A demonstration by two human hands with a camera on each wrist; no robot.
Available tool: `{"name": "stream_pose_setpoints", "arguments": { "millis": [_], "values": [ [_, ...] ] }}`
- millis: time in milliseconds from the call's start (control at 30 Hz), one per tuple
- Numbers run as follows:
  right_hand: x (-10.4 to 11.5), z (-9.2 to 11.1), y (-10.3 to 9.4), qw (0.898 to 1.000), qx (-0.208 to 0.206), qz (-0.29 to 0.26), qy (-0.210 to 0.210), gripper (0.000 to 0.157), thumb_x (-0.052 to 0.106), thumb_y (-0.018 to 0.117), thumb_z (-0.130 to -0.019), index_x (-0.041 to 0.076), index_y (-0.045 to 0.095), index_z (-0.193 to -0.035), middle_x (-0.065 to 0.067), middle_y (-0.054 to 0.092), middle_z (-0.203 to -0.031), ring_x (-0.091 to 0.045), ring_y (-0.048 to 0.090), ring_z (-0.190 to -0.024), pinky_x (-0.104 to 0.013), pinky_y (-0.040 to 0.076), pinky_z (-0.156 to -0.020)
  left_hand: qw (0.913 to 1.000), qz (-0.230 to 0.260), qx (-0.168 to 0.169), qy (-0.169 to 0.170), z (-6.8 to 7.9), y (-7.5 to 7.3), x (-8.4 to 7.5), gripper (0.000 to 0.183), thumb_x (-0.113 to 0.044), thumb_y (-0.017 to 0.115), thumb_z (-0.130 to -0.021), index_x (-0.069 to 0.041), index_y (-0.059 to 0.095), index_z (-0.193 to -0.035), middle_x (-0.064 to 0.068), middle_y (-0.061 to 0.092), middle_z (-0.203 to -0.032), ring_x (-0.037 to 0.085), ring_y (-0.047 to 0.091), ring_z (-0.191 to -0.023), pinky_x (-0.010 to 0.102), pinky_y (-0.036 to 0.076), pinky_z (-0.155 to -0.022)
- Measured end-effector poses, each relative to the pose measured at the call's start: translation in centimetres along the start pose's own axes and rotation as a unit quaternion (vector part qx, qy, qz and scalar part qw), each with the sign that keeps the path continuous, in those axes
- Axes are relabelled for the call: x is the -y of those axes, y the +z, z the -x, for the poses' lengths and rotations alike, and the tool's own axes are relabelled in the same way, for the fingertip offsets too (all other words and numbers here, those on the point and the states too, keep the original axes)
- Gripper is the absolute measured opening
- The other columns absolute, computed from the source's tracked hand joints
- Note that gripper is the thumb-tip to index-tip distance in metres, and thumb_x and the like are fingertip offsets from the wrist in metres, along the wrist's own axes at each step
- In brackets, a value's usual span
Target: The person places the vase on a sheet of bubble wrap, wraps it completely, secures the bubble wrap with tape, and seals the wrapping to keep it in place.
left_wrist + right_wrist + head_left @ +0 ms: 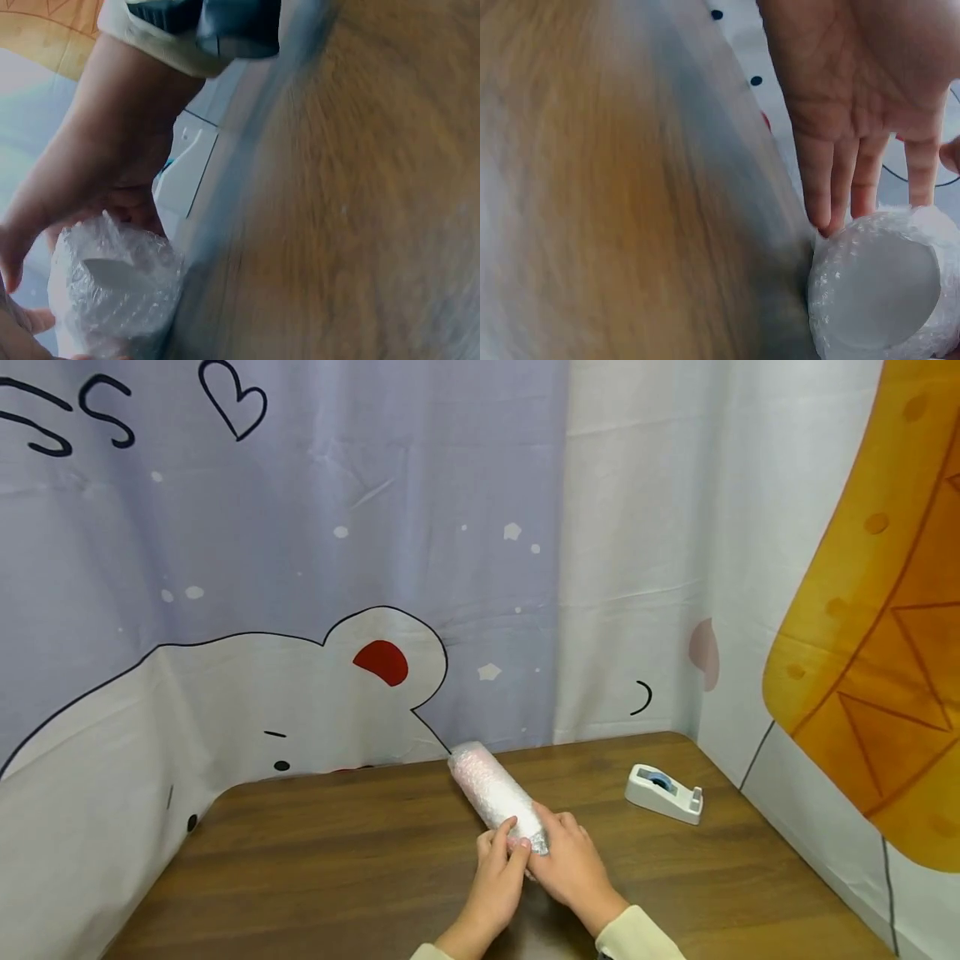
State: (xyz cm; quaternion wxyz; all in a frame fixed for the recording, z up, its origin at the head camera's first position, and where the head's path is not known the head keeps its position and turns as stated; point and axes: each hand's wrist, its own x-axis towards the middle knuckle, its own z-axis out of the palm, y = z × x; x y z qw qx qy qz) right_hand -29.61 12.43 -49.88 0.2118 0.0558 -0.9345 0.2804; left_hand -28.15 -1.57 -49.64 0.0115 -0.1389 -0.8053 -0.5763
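Observation:
A bubble-wrapped cylinder (pixel 491 789) lies slantwise on the wooden table, whitish with a pink tint at its far end. My right hand (pixel 573 864) grips its near end from the right side. At that same end, my left hand (pixel 491 881) touches the wrap, and the right wrist view shows that hand's fingers (pixel 866 176) fairly straight against the wrapped rim. A pale round end face (pixel 885 289) shows through the clear film there. In the left wrist view, loose film (pixel 120 277) bunches over the end, while the right hand's fingers are partly hidden behind it.
To the right stands a white tape dispenser (pixel 663 793) with a blue-cored roll. The brown wooden table (pixel 337 852) reaches to a printed curtain (pixel 487 568) at the back and sides.

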Motion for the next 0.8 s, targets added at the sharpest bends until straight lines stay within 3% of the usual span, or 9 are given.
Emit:
{"name": "stream_pose_setpoints", "arguments": {
  "millis": [167,300,533,800],
  "values": [
    [0.6,0.1,-0.2,1.0,0.004,-0.023,0.011,0.065,0.045,0.065,-0.092,0.005,0.057,-0.142,-0.019,0.062,-0.112,-0.034,0.062,-0.096,-0.051,0.052,-0.08,0.9995,-0.021,0.021,0.013,-0.7,-0.6,0.5,0.058,-0.039,0.034,-0.108,-0.002,0.036,-0.153,0.026,0.031,-0.144,0.047,0.047,-0.124,0.07,0.041,-0.097],
    [0.9,-0.4,0.2,0.999,0.009,-0.034,0.019,0.065,0.044,0.062,-0.094,0.001,0.055,-0.143,-0.021,0.06,-0.112,-0.035,0.062,-0.097,-0.052,0.052,-0.08,0.9987,-0.026,0.042,0.015,-1.5,-1.2,0.8,0.062,-0.042,0.026,-0.11,-0.001,0.03,-0.156,0.029,0.025,-0.152,0.056,0.037,-0.134,0.076,0.033,-0.1],
    [0.9,-1.9,1.7,0.999,0.009,-0.04,0.018,0.065,0.043,0.061,-0.096,-0.001,0.054,-0.143,-0.026,0.059,-0.117,-0.041,0.062,-0.103,-0.056,0.052,-0.085,0.9979,-0.047,0.036,0.026,-3.3,-2.1,1.8,0.063,-0.042,0.028,-0.11,0.0,0.03,-0.156,0.03,0.026,-0.153,0.055,0.035,-0.136,0.074,0.03,-0.105],
    [0.4,-2.9,2.4,0.999,0.022,-0.031,0.021,0.07,0.044,0.063,-0.095,-0.002,0.049,-0.146,-0.029,0.056,-0.121,-0.043,0.062,-0.103,-0.057,0.052,-0.084,0.9967,-0.033,0.071,0.02,-4.4,-2.9,2.2,0.063,-0.04,0.03,-0.109,-0.001,0.026,-0.158,0.031,0.022,-0.153,0.055,0.031,-0.138,0.073,0.026,-0.107]
  ]
}}
